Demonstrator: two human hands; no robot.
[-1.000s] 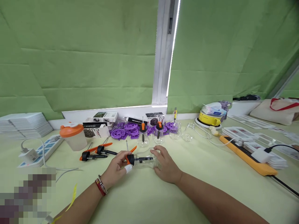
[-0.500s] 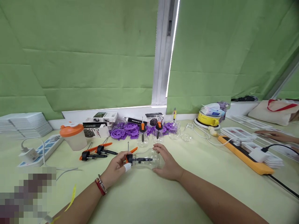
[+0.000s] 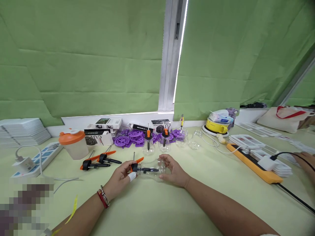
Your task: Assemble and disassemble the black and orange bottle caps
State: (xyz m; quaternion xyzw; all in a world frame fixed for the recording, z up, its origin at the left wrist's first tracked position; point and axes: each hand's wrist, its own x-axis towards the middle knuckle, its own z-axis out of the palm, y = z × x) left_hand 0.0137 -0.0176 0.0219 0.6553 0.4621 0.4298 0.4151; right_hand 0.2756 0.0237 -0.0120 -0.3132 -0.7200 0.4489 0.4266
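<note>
My left hand (image 3: 120, 179), with a white wrap on its thumb, is closed around the black-and-orange pump top (image 3: 134, 167) of a clear bottle. The clear bottle (image 3: 154, 168) lies on its side just above the table, and a black tube shows inside it. At the bottle's base end, my right hand (image 3: 175, 173) grips with fingers and thumb on either side. To the left lie two loose pump tops (image 3: 94, 165) with black stems and orange levers. Behind my hands, clear bottles with pump tops (image 3: 148, 144) stand upright.
Purple plastic wheel-like parts (image 3: 133, 138) lie at the back beside printed boxes (image 3: 98, 137). An orange-lidded cup (image 3: 73, 146) and a white power strip (image 3: 41, 160) are left. Right are an orange power strip (image 3: 256, 164), paper stacks (image 3: 246, 141) and another person's hand (image 3: 306, 162).
My grip on the bottle and its pump top stays much the same. The whole scene has shifted slightly left in view. The other person's hand has moved right and nearer.
</note>
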